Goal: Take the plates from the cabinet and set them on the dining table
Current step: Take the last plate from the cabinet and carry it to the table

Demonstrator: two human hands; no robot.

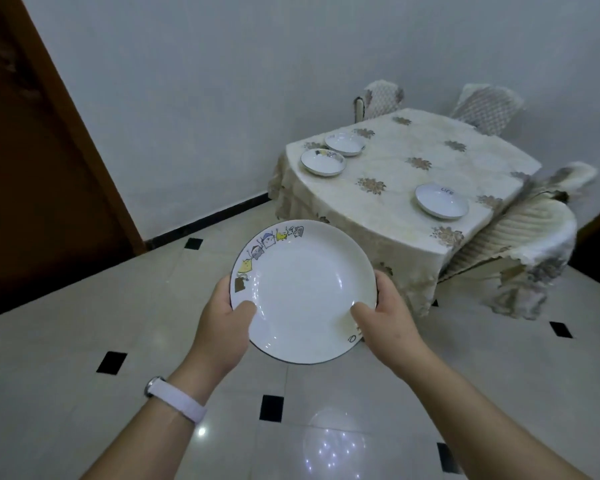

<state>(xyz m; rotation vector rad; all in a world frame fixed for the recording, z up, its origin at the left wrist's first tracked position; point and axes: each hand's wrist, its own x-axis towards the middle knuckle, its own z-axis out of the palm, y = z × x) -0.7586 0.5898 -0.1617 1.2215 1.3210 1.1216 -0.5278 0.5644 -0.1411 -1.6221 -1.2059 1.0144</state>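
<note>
1 plate [302,292] is held over the floor [84,341], short of the counter [413,140], its rim clasped by left grip [222,320] and right grip [385,317], thumbs on top. 3 plates [323,161] [344,143] [441,200] are set on the counter: 2 at its left, 1 at its right.

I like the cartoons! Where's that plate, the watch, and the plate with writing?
Cartoon plate [302,292]: head view, its white middle.
Watch [182,402]: head view, its white strap.
Plate with writing [440,204]: head view, its middle.
</note>
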